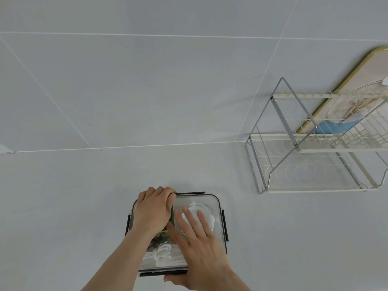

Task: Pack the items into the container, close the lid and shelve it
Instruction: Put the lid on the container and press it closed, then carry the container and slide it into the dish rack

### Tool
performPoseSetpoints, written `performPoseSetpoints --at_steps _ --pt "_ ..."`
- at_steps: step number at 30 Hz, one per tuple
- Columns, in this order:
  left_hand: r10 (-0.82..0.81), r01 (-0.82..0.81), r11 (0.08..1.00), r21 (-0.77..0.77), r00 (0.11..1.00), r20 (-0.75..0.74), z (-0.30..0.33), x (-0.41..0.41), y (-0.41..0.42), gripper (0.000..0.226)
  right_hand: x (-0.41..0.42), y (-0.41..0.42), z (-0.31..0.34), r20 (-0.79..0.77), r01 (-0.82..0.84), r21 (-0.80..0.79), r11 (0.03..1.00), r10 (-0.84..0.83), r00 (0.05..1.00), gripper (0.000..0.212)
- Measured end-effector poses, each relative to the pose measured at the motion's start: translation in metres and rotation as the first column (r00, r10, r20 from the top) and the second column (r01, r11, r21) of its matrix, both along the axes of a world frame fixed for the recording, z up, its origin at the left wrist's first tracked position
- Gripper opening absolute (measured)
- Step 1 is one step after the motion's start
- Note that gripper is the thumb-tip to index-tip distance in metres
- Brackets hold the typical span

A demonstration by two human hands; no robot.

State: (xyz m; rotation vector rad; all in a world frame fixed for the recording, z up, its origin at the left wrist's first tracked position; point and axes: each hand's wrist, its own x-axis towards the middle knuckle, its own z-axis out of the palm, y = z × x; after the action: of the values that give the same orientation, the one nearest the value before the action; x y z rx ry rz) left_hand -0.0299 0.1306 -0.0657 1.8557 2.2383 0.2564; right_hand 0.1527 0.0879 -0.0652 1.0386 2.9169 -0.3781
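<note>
A clear plastic container (218, 208) with a transparent lid and black side latches sits on the white counter near the bottom centre. Inside I see a white cable (161, 252), a dark item and a round white item (206, 211). My left hand (153, 208) lies on the lid's far left corner, its fingers curled over the far black latch (190, 193). Flat on the lid's right half rests my right hand (197, 242), fingers spread, with the thumb at the near edge.
A two-tier wire rack (310, 160) stands on the counter at the right, against the tiled wall. Its upper tier holds a glass dish (340, 110), and a gold-rimmed board (357, 78) leans behind it. A white counter (63, 206) stretches to the left.
</note>
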Motion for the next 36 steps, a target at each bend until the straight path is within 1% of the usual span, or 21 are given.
performPoseSetpoints --at_steps 6,7,9,11,12,13,14,16,17,18,19,20,21,22,23,24,26,27,31,34,36 --pt "-0.026 0.028 0.996 -0.080 0.999 0.028 0.006 -0.003 0.008 0.032 0.000 0.004 0.003 -0.040 0.011 -0.005 1.000 -0.011 0.999 0.114" --pt "-0.026 0.030 0.997 -0.072 0.998 0.051 0.006 -0.004 0.006 0.033 0.000 0.004 0.005 -0.084 0.020 0.001 1.000 -0.020 0.996 0.113" --pt "0.016 -0.013 1.000 -0.023 0.994 0.111 0.008 -0.007 -0.002 0.039 0.003 0.003 0.010 -0.240 0.080 -0.010 0.997 -0.080 0.967 0.105" --pt "0.138 -0.152 0.987 0.059 0.971 0.194 0.014 -0.013 -0.017 0.046 0.010 0.003 0.018 -0.395 0.212 -0.033 0.977 -0.207 0.895 0.091" --pt "0.212 -0.239 0.968 0.079 0.943 0.257 0.015 -0.019 -0.026 0.049 0.016 0.004 0.019 -0.456 0.304 -0.035 0.952 -0.286 0.843 0.083" --pt "0.288 -0.329 0.942 0.067 0.896 0.339 0.016 -0.024 -0.037 0.051 0.023 0.006 0.019 -0.493 0.402 -0.051 0.914 -0.373 0.786 0.078" --pt "0.361 -0.413 0.911 0.025 0.824 0.437 0.017 -0.028 -0.047 0.054 0.030 0.008 0.017 -0.499 0.499 -0.095 0.861 -0.475 0.725 0.075" --pt "0.477 -0.541 0.835 -0.102 0.618 0.625 0.018 -0.033 -0.066 0.060 0.043 0.012 0.011 -0.434 0.647 -0.270 0.713 -0.690 0.579 0.078" --pt "0.525 -0.586 0.790 -0.180 0.497 0.690 0.021 -0.032 -0.074 0.062 0.047 0.013 0.009 -0.384 0.667 -0.402 0.627 -0.777 0.499 0.080" --pt "0.562 -0.606 0.753 -0.258 0.387 0.731 0.023 -0.031 -0.082 0.064 0.051 0.013 0.006 -0.329 0.642 -0.549 0.535 -0.845 0.422 0.082" --pt "0.590 -0.597 0.730 -0.333 0.303 0.749 0.024 -0.029 -0.088 0.067 0.054 0.014 0.006 -0.272 0.576 -0.693 0.434 -0.897 0.348 0.082" --pt "0.608 -0.572 0.718 -0.396 0.240 0.757 0.024 -0.028 -0.094 0.071 0.056 0.014 0.006 -0.208 0.494 -0.804 0.330 -0.935 0.286 0.082" --pt "0.621 -0.541 0.713 -0.447 0.191 0.760 0.024 -0.026 -0.098 0.077 0.057 0.014 0.006 -0.142 0.432 -0.869 0.242 -0.958 0.250 0.082" --pt "0.624 -0.517 0.711 -0.476 0.154 0.766 0.022 -0.025 -0.103 0.084 0.058 0.013 0.005 -0.094 0.404 -0.895 0.189 -0.965 0.244 0.079" --pt "0.623 -0.505 0.711 -0.490 0.129 0.771 0.023 -0.023 -0.106 0.087 0.058 0.012 0.004 -0.066 0.408 -0.897 0.169 -0.965 0.255 0.075" --pt "0.614 -0.501 0.715 -0.487 0.117 0.781 0.024 -0.020 -0.109 0.082 0.057 0.010 0.003 -0.056 0.419 -0.893 0.165 -0.964 0.261 0.070" --pt "0.597 -0.509 0.725 -0.464 0.127 0.792 0.027 -0.014 -0.113 0.059 0.054 0.007 0.002 -0.053 0.423 -0.891 0.161 -0.965 0.255 0.061" --pt "0.588 -0.517 0.728 -0.451 0.134 0.797 0.028 -0.012 -0.114 0.054 0.052 0.005 0.004 -0.056 0.416 -0.896 0.159 -0.967 0.248 0.059" --pt "0.588 -0.548 0.721 -0.424 0.160 0.793 0.032 -0.009 -0.117 0.058 0.048 0.000 0.010 -0.081 0.394 -0.904 0.167 -0.971 0.227 0.059" --pt "0.570 -0.553 0.739 -0.384 0.210 0.794 0.043 -0.010 -0.122 0.056 0.048 -0.007 0.022 -0.120 0.401 -0.895 0.197 -0.971 0.209 0.061" --pt "0.545 -0.537 0.760 -0.365 0.223 0.808 0.052 -0.010 -0.126 0.054 0.048 -0.013 0.034 -0.142 0.406 -0.891 0.205 -0.973 0.180 0.061"
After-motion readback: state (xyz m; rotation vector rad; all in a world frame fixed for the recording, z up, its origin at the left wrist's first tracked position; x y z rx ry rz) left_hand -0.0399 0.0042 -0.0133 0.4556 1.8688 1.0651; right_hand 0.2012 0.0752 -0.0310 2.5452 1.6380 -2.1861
